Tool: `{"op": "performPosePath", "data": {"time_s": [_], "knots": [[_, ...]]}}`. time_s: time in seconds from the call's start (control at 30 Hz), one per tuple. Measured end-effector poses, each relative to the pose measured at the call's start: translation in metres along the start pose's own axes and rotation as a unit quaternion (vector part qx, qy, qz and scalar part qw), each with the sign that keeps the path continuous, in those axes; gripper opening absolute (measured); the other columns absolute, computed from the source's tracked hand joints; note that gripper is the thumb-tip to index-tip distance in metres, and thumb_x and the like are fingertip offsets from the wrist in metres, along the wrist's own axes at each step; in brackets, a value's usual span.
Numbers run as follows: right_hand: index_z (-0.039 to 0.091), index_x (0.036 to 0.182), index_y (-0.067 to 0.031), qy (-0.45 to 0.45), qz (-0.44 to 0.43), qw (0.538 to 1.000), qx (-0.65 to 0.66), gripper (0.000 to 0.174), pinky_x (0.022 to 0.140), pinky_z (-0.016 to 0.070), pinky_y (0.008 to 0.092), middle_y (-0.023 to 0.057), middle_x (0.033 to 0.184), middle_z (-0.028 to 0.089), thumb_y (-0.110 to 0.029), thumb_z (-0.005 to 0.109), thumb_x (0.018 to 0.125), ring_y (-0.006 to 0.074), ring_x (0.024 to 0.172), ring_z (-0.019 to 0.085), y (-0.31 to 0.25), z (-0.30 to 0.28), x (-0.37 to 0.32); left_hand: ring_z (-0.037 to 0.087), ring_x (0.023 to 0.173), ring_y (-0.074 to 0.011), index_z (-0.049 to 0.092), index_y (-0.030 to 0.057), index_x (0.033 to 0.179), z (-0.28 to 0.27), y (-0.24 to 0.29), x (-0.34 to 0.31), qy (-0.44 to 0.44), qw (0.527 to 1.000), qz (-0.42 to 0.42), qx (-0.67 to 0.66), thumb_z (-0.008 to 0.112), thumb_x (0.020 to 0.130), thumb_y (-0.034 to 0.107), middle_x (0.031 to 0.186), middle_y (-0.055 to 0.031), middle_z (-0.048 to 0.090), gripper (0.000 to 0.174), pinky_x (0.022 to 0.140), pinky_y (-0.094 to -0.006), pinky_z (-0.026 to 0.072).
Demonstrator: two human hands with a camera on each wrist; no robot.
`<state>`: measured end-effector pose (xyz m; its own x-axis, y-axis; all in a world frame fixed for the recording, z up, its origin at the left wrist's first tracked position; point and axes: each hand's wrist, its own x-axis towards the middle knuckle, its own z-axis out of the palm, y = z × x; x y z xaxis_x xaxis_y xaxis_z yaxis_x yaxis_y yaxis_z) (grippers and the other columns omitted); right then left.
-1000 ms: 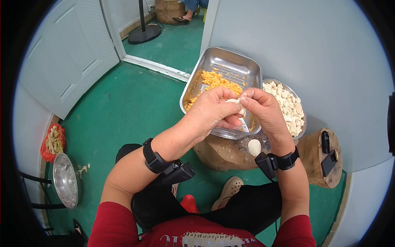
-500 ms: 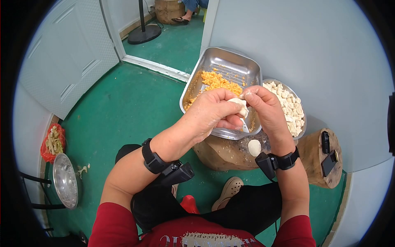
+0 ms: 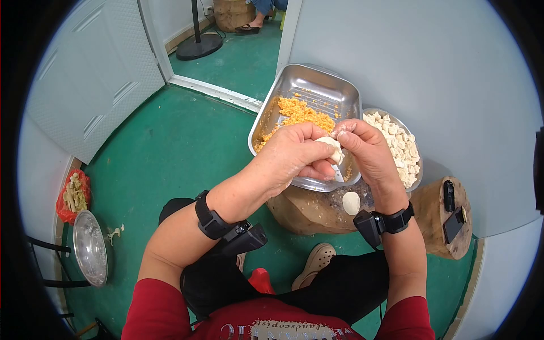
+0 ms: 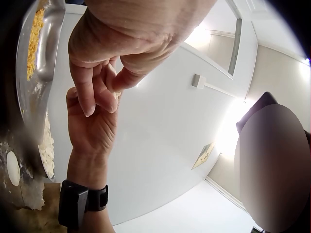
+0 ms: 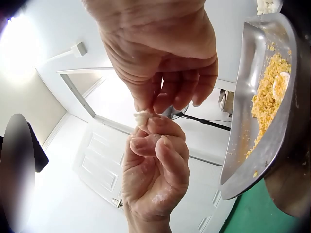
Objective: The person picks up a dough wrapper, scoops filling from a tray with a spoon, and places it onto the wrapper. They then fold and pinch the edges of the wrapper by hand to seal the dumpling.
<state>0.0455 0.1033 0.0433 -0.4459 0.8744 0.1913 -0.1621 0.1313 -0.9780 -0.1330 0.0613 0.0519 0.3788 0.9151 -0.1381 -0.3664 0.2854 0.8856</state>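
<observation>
Above the near edge of a steel pan (image 3: 351, 96), my left hand (image 3: 283, 152) holds a pale, folded dumpling (image 3: 335, 154) between thumb and fingers. My right hand (image 3: 369, 152) pinches at the dumpling's upper right edge with thumb and forefinger. In the right wrist view a white bit of the dumpling (image 5: 142, 119) shows where the fingertips of both hands meet. Most of it is hidden by fingers in the left wrist view. Orange-yellow crumbly filling (image 3: 300, 110) lies in the pan, below and beyond the hands.
A round, flat wrapper (image 3: 351, 203) lies on the wooden stump (image 3: 300, 212) under the pan. Finished dumplings (image 3: 396, 147) fill a bowl at the right. Another stump (image 3: 436, 238) bears a phone (image 3: 453, 225). Left on the floor are a metal basin (image 3: 90, 249) and a red bag (image 3: 65, 207).
The dumpling has tipped up and shows more of its side above my left fingers. My right fingertips have shifted slightly right along its edge.
</observation>
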Motion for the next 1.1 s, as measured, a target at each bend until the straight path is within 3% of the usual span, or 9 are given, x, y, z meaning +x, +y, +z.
{"op": "performPosePath", "data": {"time_s": [1.1], "knots": [[0.064,0.091,-0.002,-0.02,0.037,0.998,-0.046,0.015,0.076,0.0446,0.0219,0.0006,0.085,0.062,-0.013,0.066,0.08,0.008,0.081,0.056,-0.0096,0.0016,-0.0026,0.064,0.063,-0.0129,0.052,0.0008,0.096,0.0003,-0.0045,0.0012,0.02,1.0,-0.005,0.017,0.061,0.081,0.01,0.082,-0.0076,0.062,0.02,0.063,-0.0243,0.0549]]}}
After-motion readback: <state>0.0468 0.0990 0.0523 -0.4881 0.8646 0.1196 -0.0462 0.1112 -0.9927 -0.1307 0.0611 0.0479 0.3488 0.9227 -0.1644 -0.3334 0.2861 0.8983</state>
